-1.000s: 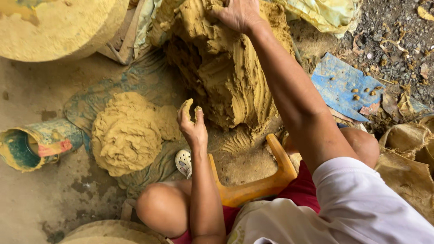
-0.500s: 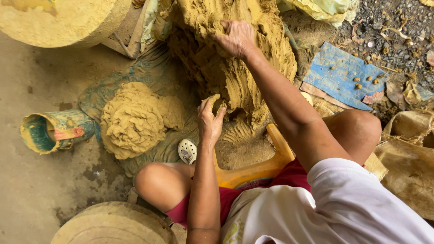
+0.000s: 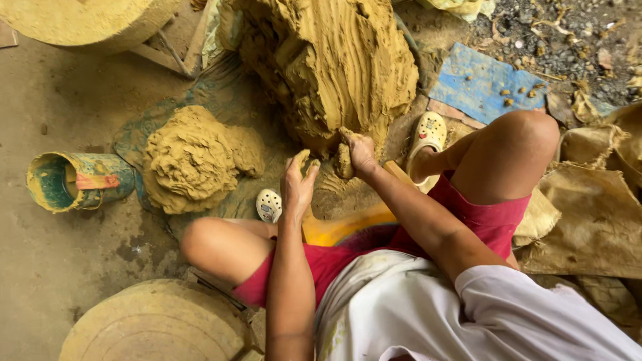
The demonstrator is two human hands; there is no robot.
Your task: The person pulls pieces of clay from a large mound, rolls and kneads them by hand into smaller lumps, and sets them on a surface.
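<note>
We see right hand [image 3: 360, 150] closed round clay lump [image 3: 344, 162] at foot of big clay mound [image 3: 334, 63], mound at 12 o'clock. Left hand [image 3: 297, 180] open, fingers spread and slightly curled, clay-smeared, holding nothing, just beside lump at 9 o'clock. Lump's long axis roughly upright. Smaller clay pile [image 3: 194, 157] at 9 o'clock on floor; painted can [image 3: 77, 180] lies on side further left. Yellow stool [image 3: 338, 227] below hands, white clog [image 3: 269, 204] near left hand.
</note>
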